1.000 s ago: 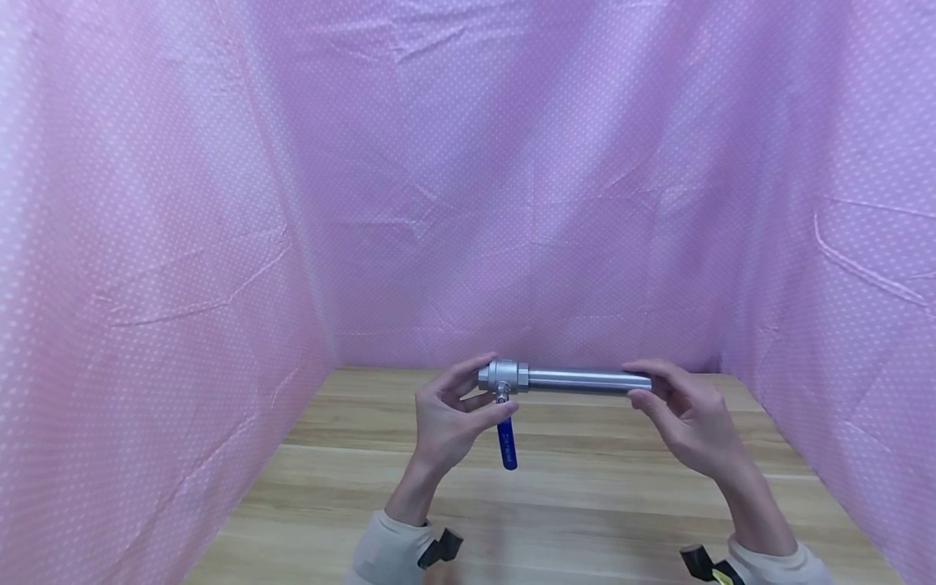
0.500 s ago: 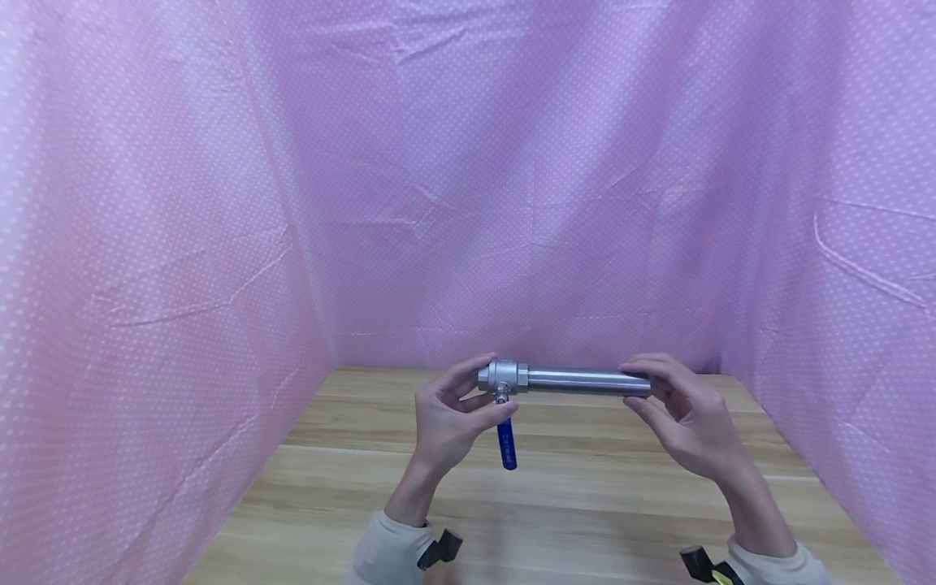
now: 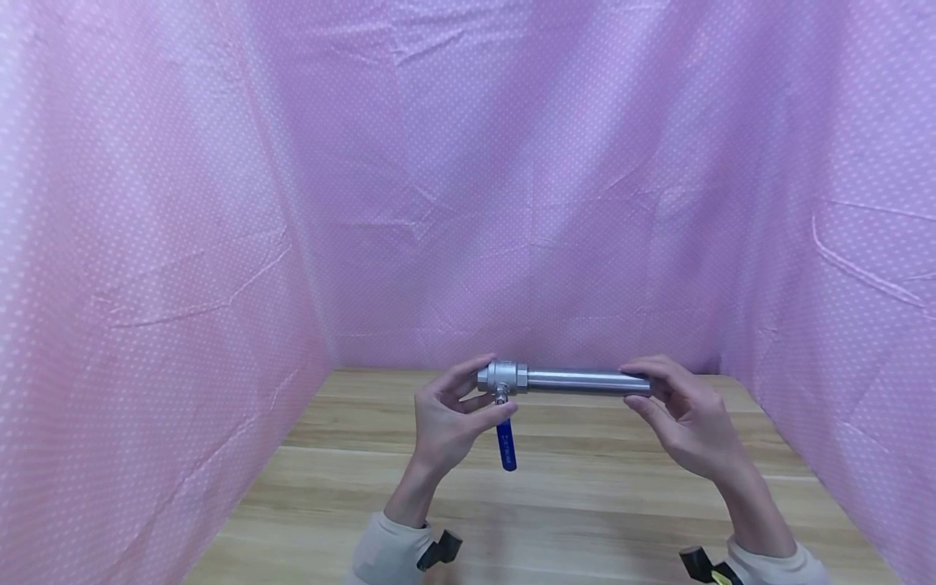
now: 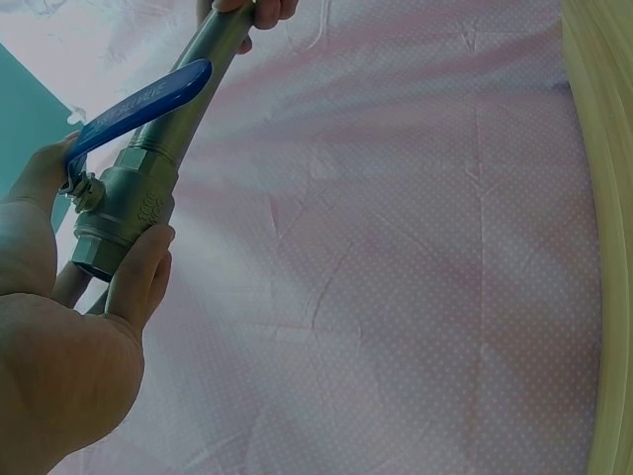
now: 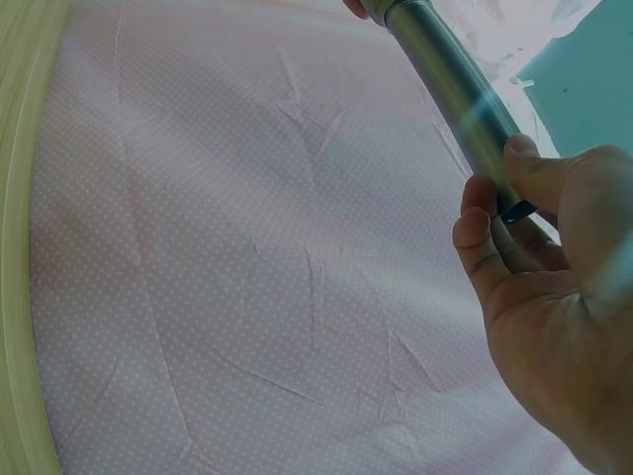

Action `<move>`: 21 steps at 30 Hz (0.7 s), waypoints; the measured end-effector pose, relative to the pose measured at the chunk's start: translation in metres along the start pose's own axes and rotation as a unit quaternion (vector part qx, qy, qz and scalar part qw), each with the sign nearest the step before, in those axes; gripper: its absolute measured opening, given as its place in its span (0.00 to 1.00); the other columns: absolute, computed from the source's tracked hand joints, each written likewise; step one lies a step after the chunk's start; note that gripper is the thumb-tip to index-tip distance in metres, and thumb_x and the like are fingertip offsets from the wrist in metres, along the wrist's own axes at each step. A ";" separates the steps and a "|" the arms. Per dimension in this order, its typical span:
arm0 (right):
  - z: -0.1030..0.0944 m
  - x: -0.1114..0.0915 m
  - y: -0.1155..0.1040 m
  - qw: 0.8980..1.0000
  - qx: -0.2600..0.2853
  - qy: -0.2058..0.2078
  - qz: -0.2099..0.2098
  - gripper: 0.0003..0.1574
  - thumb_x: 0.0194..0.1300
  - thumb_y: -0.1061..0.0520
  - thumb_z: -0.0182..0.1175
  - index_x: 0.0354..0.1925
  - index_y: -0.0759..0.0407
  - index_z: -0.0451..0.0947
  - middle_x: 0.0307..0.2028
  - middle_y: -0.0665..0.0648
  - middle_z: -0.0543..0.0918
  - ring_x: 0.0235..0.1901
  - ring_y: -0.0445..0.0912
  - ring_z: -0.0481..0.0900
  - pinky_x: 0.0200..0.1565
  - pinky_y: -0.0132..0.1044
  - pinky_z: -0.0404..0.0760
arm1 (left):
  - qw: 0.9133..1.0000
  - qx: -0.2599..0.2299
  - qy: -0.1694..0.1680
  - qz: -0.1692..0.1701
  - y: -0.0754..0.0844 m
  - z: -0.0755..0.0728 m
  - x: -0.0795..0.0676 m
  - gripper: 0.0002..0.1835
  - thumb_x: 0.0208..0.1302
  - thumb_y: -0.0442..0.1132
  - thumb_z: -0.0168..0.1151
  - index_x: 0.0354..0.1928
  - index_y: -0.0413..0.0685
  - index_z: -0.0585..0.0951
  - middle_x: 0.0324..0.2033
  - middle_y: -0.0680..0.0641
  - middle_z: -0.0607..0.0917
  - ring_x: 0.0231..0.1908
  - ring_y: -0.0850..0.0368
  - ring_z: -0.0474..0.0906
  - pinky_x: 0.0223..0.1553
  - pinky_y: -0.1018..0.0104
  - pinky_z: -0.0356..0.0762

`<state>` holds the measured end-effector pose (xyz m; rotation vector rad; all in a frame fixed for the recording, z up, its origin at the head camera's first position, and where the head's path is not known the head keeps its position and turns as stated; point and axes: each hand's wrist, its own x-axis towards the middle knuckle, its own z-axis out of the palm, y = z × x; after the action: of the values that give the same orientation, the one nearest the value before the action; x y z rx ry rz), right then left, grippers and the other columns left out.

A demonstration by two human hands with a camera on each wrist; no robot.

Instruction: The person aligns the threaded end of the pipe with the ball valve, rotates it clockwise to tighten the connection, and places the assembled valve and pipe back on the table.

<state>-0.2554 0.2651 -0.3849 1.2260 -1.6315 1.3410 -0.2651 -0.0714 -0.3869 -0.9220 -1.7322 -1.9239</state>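
Observation:
A silver ball valve point(image 3: 503, 375) with a blue lever handle point(image 3: 507, 444) is joined to a smooth metal pipe point(image 3: 581, 380); both are held level above the table. My left hand point(image 3: 449, 418) grips the valve body, fingers behind it and thumb by the base of the lever. In the left wrist view, the lever point(image 4: 148, 107) slants across the pipe next to the hex collar. At the other end, my right hand point(image 3: 687, 414) pinches the pipe between thumb and fingers. The right wrist view shows the pipe's dark open end point(image 5: 516, 211) between those fingers.
Below the hands lies a wood-grain table point(image 3: 570, 504). Pink dotted cloth point(image 3: 512, 203) hangs behind it and along both sides. Each sleeve cuff carries a black wrist mount, such as the left mount point(image 3: 440, 550).
The right thumb and fingers shift slightly along the pipe's end and regrip it. The left hand and valve stay nearly still.

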 end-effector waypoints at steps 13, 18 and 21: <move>0.000 -0.005 -0.003 0.996 -0.081 0.008 0.040 0.28 0.61 0.85 0.68 0.60 0.81 0.81 0.39 0.51 0.88 0.37 0.31 0.84 0.30 0.25 0.84 | 1.000 0.005 0.003 0.004 0.000 0.000 -0.001 0.35 0.56 0.18 0.81 0.67 0.26 0.82 0.62 0.24 0.88 0.59 0.61 0.93 0.59 0.57 0.96; -0.001 -0.003 -0.001 1.000 -0.013 -0.001 0.028 0.30 0.60 0.87 0.68 0.61 0.87 0.77 0.51 0.55 0.89 0.43 0.36 0.86 0.35 0.25 0.86 | 1.000 0.005 0.003 0.005 -0.001 0.001 -0.001 0.35 0.55 0.18 0.81 0.67 0.27 0.82 0.62 0.24 0.88 0.59 0.61 0.93 0.59 0.57 0.96; -0.001 -0.002 0.000 1.000 0.020 -0.007 0.018 0.28 0.63 0.85 0.69 0.61 0.90 0.75 0.58 0.60 0.88 0.49 0.39 0.87 0.45 0.24 0.90 | 1.000 0.004 0.002 0.008 -0.001 0.001 -0.001 0.35 0.55 0.18 0.81 0.67 0.27 0.82 0.62 0.24 0.88 0.59 0.61 0.93 0.59 0.56 0.96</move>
<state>-0.2550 0.2668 -0.3870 1.2367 -1.6509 1.3959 -0.2645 -0.0705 -0.3883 -0.9247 -1.7247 -1.9063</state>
